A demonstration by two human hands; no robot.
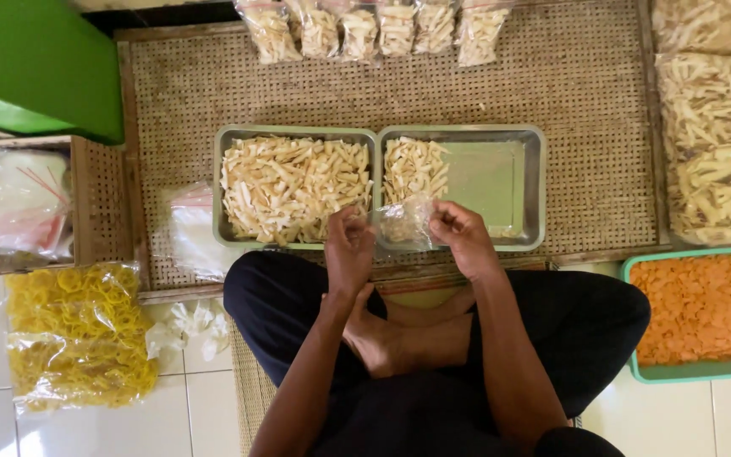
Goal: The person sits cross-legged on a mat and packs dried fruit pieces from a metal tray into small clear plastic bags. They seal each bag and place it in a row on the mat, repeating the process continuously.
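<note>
I see bag (pixel 403 222) pinched between both hands over tray seam | left hand (pixel 350 247) grips its left edge, right hand (pixel 460 237) its right | bag axis crosswise | snacks (pixel 294 184) just ahead-left, left hand nearer

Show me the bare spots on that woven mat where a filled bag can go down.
Bare woven mat lies right of the steel trays, up to the big chip bag, and between the trays and the row of small bags. Crowded: the front edge, where both hands hold a clear bag.
</note>
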